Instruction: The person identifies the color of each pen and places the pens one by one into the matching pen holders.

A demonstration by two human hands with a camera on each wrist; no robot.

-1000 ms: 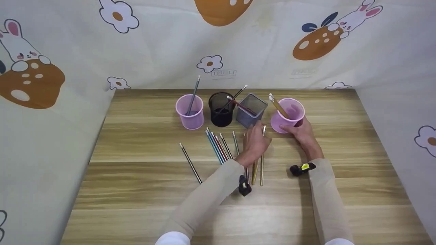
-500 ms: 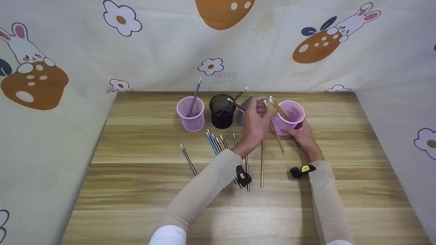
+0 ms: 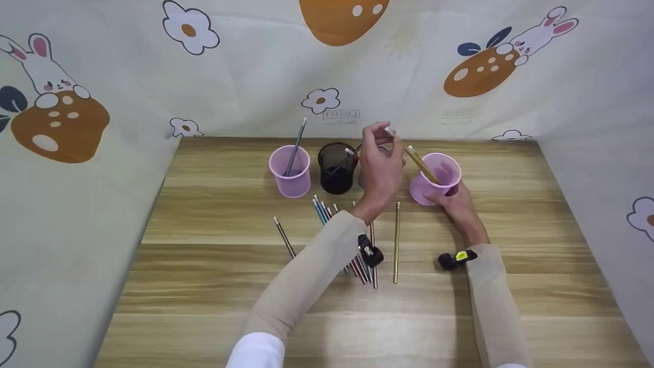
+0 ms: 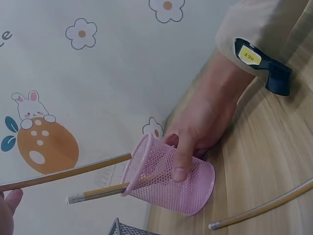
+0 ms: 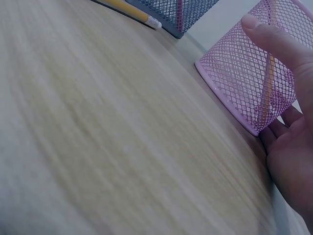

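Currently, left hand [image 3: 382,166] pinches pencil [image 4: 73,171], obscuring gray holder [image 5: 195,10] beside black cup [image 3: 336,179]; right hand [image 3: 461,207] grips pink cup [image 4: 190,195].

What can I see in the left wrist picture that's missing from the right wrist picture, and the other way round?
Only the left wrist view: part of the left hand holding a gold pencil, which points toward the mouth of the pink cup, and a rabbit print.
Only the right wrist view: the bottom corner of the grey holder and a dark red pencil showing through its mesh.
Both: the right hand gripping the pink cup.
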